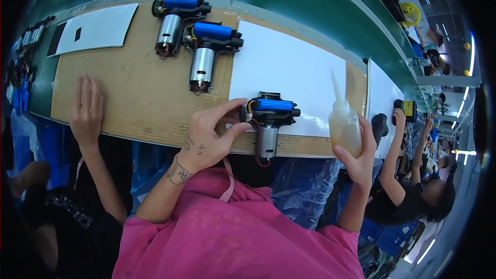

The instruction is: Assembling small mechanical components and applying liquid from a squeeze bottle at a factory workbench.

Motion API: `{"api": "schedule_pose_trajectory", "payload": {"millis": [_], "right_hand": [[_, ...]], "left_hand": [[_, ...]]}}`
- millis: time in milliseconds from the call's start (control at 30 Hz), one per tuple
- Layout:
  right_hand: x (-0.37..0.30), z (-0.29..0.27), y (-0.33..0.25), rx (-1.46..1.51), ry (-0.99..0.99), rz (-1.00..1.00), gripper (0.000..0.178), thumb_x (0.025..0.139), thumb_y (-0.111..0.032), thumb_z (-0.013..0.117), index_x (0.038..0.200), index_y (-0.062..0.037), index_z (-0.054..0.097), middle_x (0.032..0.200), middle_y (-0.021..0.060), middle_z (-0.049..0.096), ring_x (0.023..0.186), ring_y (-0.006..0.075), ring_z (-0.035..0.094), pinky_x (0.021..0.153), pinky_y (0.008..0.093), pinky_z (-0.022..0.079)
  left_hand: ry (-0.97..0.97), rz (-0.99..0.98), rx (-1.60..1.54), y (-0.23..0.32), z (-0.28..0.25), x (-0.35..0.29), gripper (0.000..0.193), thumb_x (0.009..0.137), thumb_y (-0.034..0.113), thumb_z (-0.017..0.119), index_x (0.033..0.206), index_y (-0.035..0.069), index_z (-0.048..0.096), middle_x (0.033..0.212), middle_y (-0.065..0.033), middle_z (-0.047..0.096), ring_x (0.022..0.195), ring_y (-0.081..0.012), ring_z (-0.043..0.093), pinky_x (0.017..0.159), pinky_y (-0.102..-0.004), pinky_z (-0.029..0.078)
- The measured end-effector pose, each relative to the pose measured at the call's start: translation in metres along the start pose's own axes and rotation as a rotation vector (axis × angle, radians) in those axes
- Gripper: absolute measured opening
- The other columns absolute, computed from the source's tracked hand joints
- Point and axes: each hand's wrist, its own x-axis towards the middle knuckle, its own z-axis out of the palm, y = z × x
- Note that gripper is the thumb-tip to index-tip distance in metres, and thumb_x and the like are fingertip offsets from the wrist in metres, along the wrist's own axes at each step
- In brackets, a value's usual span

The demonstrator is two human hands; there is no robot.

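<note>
At the near edge of the surface (pixel 134 108), the left hand (pixel 209 137) pinched the motor assembly (pixel 267 119), its long axis running twelve to six. The right hand (pixel 359 157), wrapped around a squeeze bottle (pixel 343 124), stood just beside it at three o'clock, nozzle up.

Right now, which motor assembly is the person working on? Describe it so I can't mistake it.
On the cardboard board, find the white sheet. At its near edge sits the motor assembly, pinched by the left hand. Unlike the other two assemblies at the far edge, it sits alone.

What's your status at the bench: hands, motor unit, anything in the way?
Left hand gripping motor unit at board edge. Right hand holding squeeze bottle, nozzle up. Co-worker's hand flat on board, well left.
</note>
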Motion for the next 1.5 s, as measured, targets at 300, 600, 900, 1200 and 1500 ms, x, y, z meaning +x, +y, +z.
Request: {"api": "schedule_pose_trajectory", "payload": {"millis": [300,600,900,1200,1500], "right_hand": [[-0.005,0.000,-0.016,-0.176,-0.068,-0.179,0.086,0.070,-0.033,0.087,0.139,0.0077,0.057,0.118,0.0208,0.072,0.107,0.0296,0.071,0.096,0.0377,0.052],[-0.012,0.012,-0.010,-0.047,0.114,-0.133,0.082,0.068,-0.038,0.089,0.131,0.0043,0.058,0.114,0.0162,0.068,0.105,0.0246,0.068,0.093,0.0348,0.052],[-0.021,-0.003,-0.019,-0.409,0.043,-0.325,0.082,0.069,-0.035,0.092,0.133,0.0016,0.054,0.128,0.0156,0.055,0.118,0.0272,0.057,0.103,0.0396,0.045],[-0.027,0.030,-0.024,-0.346,0.166,-0.612,0.060,0.078,-0.004,0.086,0.129,-0.0064,0.054,0.126,0.0278,0.062,0.116,0.0416,0.065,0.094,0.0465,0.057],[-0.030,0.036,-0.033,-0.480,0.111,-0.765,0.064,0.071,-0.012,0.094,0.124,-0.0140,0.056,0.123,0.0195,0.066,0.108,0.0470,0.068,0.087,0.0518,0.062]], "left_hand": [[-0.023,0.039,0.008,-0.001,0.000,0.003,0.043,0.088,0.007,0.080,0.129,0.001,0.068,0.096,-0.0145,0.075,0.087,-0.0208,0.075,0.080,-0.0311,0.060],[-0.052,0.059,-0.031,-0.001,-0.003,0.005,0.045,0.087,0.007,0.081,0.131,0.002,0.068,0.099,-0.0143,0.076,0.086,-0.0196,0.076,0.078,-0.0309,0.060],[-0.040,0.064,-0.035,-0.010,-0.001,0.003,0.047,0.084,0.009,0.084,0.128,0.001,0.069,0.093,-0.0140,0.076,0.081,-0.0192,0.076,0.072,-0.0282,0.060],[-0.015,0.149,0.088,-0.007,0.003,0.004,0.045,0.084,0.015,0.086,0.119,-0.006,0.068,0.080,-0.0152,0.072,0.066,-0.0219,0.071,0.063,-0.0319,0.056],[-0.055,0.116,0.114,-0.006,0.001,0.003,0.045,0.085,0.016,0.085,0.124,-0.003,0.070,0.090,-0.0146,0.076,0.073,-0.0191,0.075,0.067,-0.0291,0.059]]}}
